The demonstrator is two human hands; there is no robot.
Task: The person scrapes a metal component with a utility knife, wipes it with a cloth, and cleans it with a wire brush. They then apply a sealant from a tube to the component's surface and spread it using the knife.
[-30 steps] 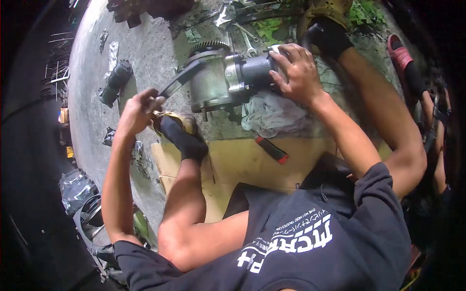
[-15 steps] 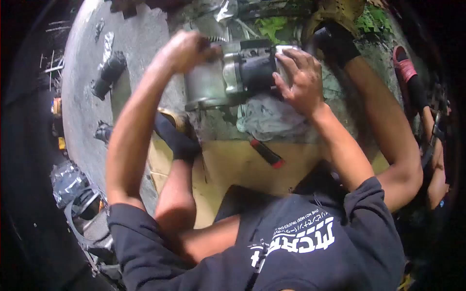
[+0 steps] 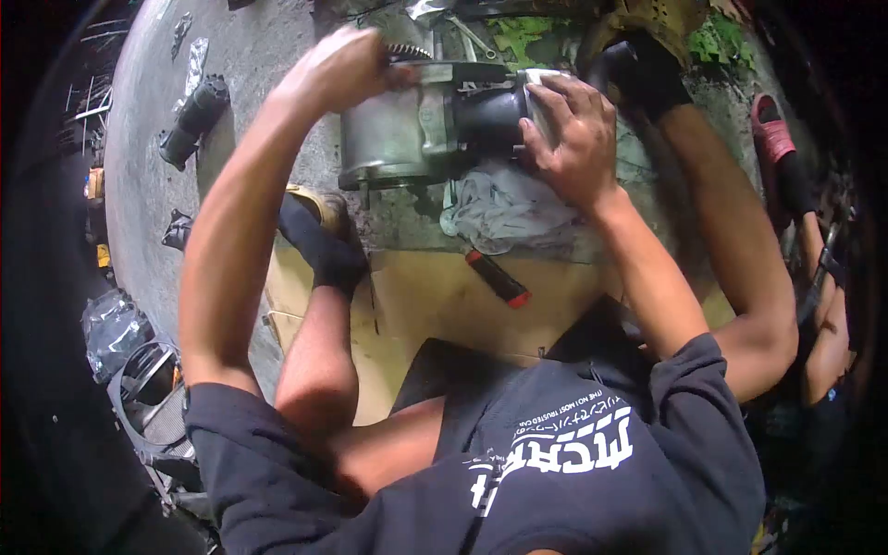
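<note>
Cardboard sheet [image 3: 421,301], clear plastic [image 3: 115,324], pink footwear [image 3: 774,141]

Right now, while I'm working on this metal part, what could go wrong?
If the bar slips, the left hand could knock against the nearby gear. The housing might shift if the right hand loses its hold on the dark cylinder.

The left hand [image 3: 338,72] has swung away from the far left corner of the cardboard [image 3: 421,287] and is now up at the metal housing [image 3: 384,134], hiding part of the toothed gear [image 3: 410,52] from me. The dark bar [image 3: 472,71] in its fingers slanted toward the shoe [image 3: 326,202] a second ago; now it runs sideways, toward the dark cylinder [image 3: 488,118].
</note>
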